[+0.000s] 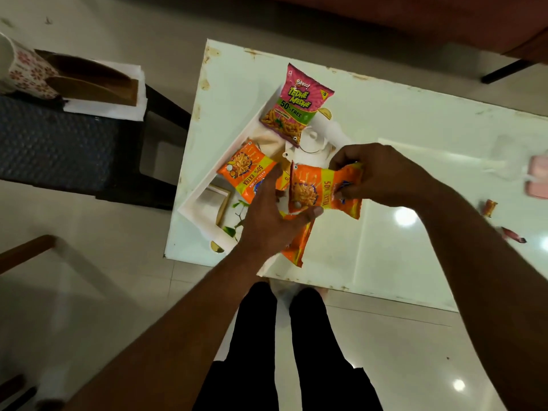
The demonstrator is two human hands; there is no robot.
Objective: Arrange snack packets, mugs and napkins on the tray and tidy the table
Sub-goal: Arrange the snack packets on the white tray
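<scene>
A white tray (194,200) with a leaf print lies at the left end of the white table (415,232). On it are a pink snack packet (295,105), an orange snack packet (247,175) and a white mug (311,145). My right hand (382,173) grips a second orange packet (323,192) above the tray's near side. My left hand (271,221) touches that packet's lower edge with its thumb, fingers spread over the tray. A third orange packet (296,244) lies partly hidden under my left hand.
Small wrappers (489,207) and a pink object (538,179) lie at the table's right end. A dark chair (74,137) with a wooden holder (95,81) and a floral mug (20,69) stands to the left. My legs are at the table's near edge.
</scene>
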